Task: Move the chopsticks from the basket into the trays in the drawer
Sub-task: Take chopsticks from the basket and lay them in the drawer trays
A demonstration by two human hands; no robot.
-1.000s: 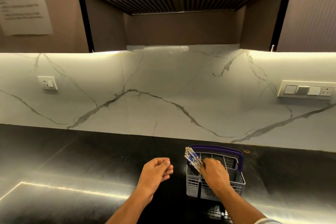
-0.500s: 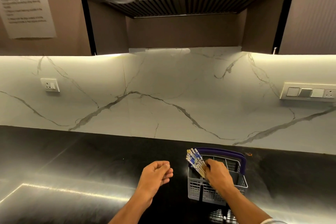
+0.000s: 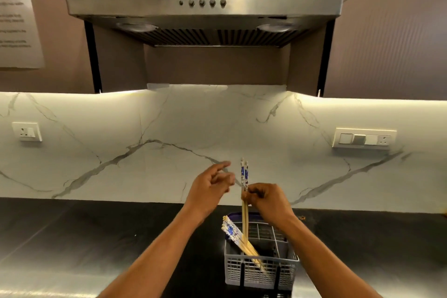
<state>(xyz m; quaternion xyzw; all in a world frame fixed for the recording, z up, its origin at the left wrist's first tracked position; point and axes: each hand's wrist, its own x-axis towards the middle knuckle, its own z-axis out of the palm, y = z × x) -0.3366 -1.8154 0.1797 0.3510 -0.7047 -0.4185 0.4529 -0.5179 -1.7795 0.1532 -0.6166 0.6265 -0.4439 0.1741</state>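
Note:
A grey plastic cutlery basket [image 3: 261, 271] with a purple handle stands on the dark counter. Several wooden chopsticks with blue-and-white tops [image 3: 232, 231] lean to the left inside it. My right hand [image 3: 267, 199] pinches a pair of chopsticks [image 3: 244, 176] and holds them upright above the basket, their lower tips still near its rim. My left hand [image 3: 211, 187] hovers just left of that pair with fingers loosely spread, touching nothing. No drawer or trays are in view.
The dark counter [image 3: 84, 244] runs left and right below a white marble backsplash [image 3: 145, 133]. A steel range hood [image 3: 203, 5] hangs overhead. A wall socket [image 3: 27, 131] sits at the left and a switch panel [image 3: 364, 139] at the right.
My right hand has lifted two chopsticks up out of the bundle in the basket. My left hand rose beside them and its fingers spread. The camera tilted upward.

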